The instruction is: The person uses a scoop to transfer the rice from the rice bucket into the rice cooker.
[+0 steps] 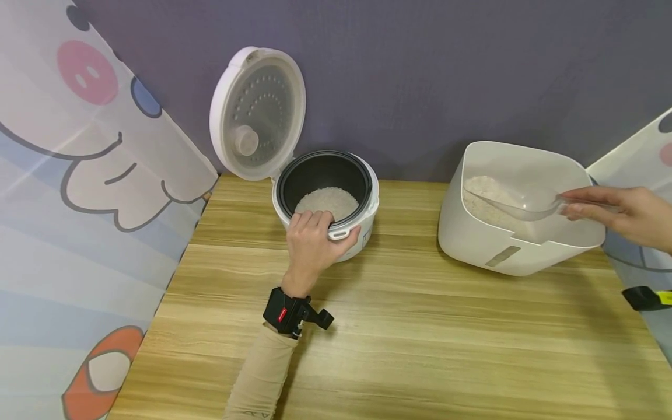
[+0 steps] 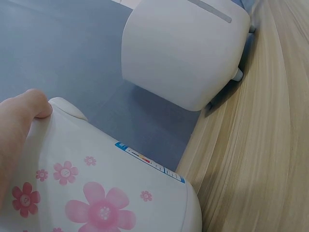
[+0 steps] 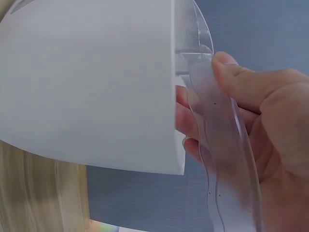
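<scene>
- In the mouth of the white bin [image 1: 472, 251], a clear scoop [image 1: 530, 213], handle pinched by the right grip [image 1: 625, 213].
- Left grip [image 1: 314, 248] curled over the rim of the rice cooker [image 1: 370, 217].
- Lid [image 1: 262, 111] raised; grey wall [image 1: 399, 87] behind.

I see clear scoop [image 1: 525, 213] pinched in right hand [image 1: 625, 213] over white rice bin [image 1: 472, 239]; left hand [image 1: 315, 242] grips open rice cooker [image 1: 370, 217], rice [image 1: 331, 200] inside.

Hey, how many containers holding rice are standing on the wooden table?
2: a round white rice cooker, at left, held by the left hand; and a boxy white plastic bin, at right, near the right hand. None appears hidden.
</scene>
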`<state>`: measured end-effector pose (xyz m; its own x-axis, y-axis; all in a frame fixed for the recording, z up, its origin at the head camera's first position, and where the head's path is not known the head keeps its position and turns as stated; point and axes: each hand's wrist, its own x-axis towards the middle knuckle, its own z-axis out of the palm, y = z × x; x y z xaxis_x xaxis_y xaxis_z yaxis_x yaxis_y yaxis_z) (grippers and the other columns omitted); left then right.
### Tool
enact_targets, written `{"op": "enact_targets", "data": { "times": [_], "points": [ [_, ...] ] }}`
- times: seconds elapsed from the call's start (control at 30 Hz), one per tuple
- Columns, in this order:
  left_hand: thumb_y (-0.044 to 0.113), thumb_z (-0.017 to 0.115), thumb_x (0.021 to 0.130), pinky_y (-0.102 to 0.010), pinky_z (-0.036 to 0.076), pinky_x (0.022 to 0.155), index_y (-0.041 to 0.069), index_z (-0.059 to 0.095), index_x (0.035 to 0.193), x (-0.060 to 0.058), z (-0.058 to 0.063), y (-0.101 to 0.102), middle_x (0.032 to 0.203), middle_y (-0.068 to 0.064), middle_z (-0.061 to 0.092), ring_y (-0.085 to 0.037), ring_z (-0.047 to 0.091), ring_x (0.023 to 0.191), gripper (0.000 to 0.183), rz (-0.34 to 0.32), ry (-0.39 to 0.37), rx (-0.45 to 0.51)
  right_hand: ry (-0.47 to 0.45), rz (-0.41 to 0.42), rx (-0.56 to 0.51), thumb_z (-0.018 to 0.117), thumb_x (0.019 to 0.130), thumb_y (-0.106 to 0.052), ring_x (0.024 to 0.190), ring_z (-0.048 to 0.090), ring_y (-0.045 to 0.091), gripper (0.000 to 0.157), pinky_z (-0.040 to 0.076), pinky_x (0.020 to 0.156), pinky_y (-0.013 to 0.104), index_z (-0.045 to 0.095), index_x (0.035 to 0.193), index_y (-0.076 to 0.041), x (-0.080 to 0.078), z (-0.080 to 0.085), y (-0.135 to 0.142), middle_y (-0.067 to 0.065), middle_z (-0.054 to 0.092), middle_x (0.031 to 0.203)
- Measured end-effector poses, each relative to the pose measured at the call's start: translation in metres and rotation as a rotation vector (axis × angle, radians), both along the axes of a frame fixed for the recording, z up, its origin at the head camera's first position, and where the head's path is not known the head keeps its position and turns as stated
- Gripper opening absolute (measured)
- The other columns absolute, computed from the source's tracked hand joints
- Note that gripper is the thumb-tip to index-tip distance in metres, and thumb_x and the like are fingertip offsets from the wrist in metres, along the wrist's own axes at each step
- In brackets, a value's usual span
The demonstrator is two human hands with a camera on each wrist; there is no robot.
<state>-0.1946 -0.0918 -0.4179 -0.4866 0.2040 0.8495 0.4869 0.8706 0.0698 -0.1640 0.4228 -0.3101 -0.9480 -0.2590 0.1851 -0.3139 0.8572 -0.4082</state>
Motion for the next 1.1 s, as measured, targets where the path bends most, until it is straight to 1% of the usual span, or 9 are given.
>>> {"op": "enact_targets", "data": {
  "times": [0.17, 0.27, 0.4, 0.47, 0.63, 0.67, 0.7, 0.97, 1.1],
  "points": [
    [0.058, 0.064, 0.085, -0.037, 0.043, 0.060, 0.007, 0.054, 0.067, 0.000, 0.000, 0.000, 0.060, -0.004, 0.061, -0.026, 0.058, 0.057, 0.055, -0.001, -0.002, -0.005, 0.014, -0.026, -0.005, 0.064, 0.099, -0.002, 0.079, 0.050, -0.032, 0.025, 0.036, 0.068, -0.003, 0.071, 0.123, -0.010, 0.002, 0.007, -0.003, -0.042, 0.058, 0.083],
    [0.058, 0.065, 0.085, -0.037, 0.043, 0.060, 0.008, 0.054, 0.067, 0.000, 0.000, 0.000, 0.060, -0.004, 0.061, -0.025, 0.058, 0.057, 0.055, -0.004, -0.003, -0.005, 0.039, -0.020, 0.028, 0.064, 0.099, -0.003, 0.080, 0.047, -0.034, 0.026, 0.035, 0.066, -0.003, 0.068, 0.125, 0.002, 0.002, 0.013, -0.004, -0.044, 0.056, 0.084],
    [0.058, 0.065, 0.085, -0.037, 0.043, 0.060, 0.008, 0.054, 0.066, -0.001, 0.000, 0.000, 0.060, -0.004, 0.061, -0.026, 0.058, 0.057, 0.055, -0.006, -0.003, -0.002, 0.095, 0.027, 0.045, 0.064, 0.099, -0.001, 0.081, 0.047, -0.034, 0.029, 0.036, 0.068, -0.004, 0.066, 0.126, 0.009, 0.003, 0.019, -0.006, -0.045, 0.054, 0.087],
    [0.058, 0.065, 0.084, -0.037, 0.043, 0.060, 0.008, 0.054, 0.066, -0.001, -0.001, 0.000, 0.060, -0.004, 0.061, -0.026, 0.057, 0.057, 0.055, -0.005, 0.002, -0.001, 0.103, 0.036, 0.056, 0.063, 0.100, -0.001, 0.081, 0.047, -0.034, 0.029, 0.035, 0.069, -0.005, 0.067, 0.128, 0.003, 0.002, 0.023, -0.009, -0.044, 0.054, 0.088],
    [0.058, 0.066, 0.084, -0.037, 0.042, 0.059, 0.008, 0.053, 0.066, -0.001, -0.001, 0.000, 0.060, -0.004, 0.061, -0.025, 0.057, 0.056, 0.055, -0.009, 0.006, 0.000, 0.079, 0.040, 0.102, 0.064, 0.100, -0.003, 0.079, 0.046, -0.033, 0.031, 0.035, 0.067, -0.004, 0.067, 0.130, 0.003, -0.002, 0.036, -0.019, -0.041, 0.055, 0.084],
    [0.058, 0.066, 0.084, -0.037, 0.042, 0.059, 0.008, 0.053, 0.066, -0.001, 0.000, 0.000, 0.060, -0.004, 0.060, -0.025, 0.056, 0.056, 0.055, -0.010, 0.005, -0.002, 0.071, 0.044, 0.103, 0.064, 0.100, -0.003, 0.079, 0.045, -0.033, 0.031, 0.035, 0.067, -0.004, 0.065, 0.128, 0.008, -0.003, 0.038, -0.023, -0.040, 0.057, 0.084],
    [0.058, 0.066, 0.084, -0.037, 0.042, 0.059, 0.008, 0.052, 0.066, -0.001, 0.000, 0.000, 0.060, -0.004, 0.060, -0.025, 0.056, 0.056, 0.055, -0.011, 0.003, -0.004, 0.065, 0.050, 0.108, 0.065, 0.099, -0.003, 0.080, 0.045, -0.032, 0.031, 0.036, 0.067, -0.004, 0.065, 0.127, 0.009, -0.004, 0.041, -0.026, -0.039, 0.058, 0.083],
    [0.058, 0.066, 0.084, -0.037, 0.042, 0.059, 0.008, 0.053, 0.066, -0.001, 0.000, -0.001, 0.060, -0.004, 0.061, -0.026, 0.057, 0.056, 0.055, -0.001, 0.006, -0.009, 0.092, 0.219, 0.073, 0.067, 0.097, -0.001, 0.086, 0.055, -0.025, 0.027, 0.039, 0.066, 0.004, 0.071, 0.123, -0.003, -0.016, 0.052, -0.062, -0.034, 0.067, 0.092],
    [0.058, 0.066, 0.084, -0.037, 0.042, 0.059, 0.008, 0.053, 0.066, 0.000, 0.000, -0.001, 0.061, -0.004, 0.061, -0.026, 0.057, 0.056, 0.055, 0.002, 0.002, -0.011, 0.094, 0.277, 0.084, 0.069, 0.096, -0.002, 0.085, 0.057, -0.022, 0.025, 0.040, 0.067, 0.004, 0.073, 0.121, -0.003, -0.026, 0.056, -0.084, -0.033, 0.067, 0.097]
  ]
}}
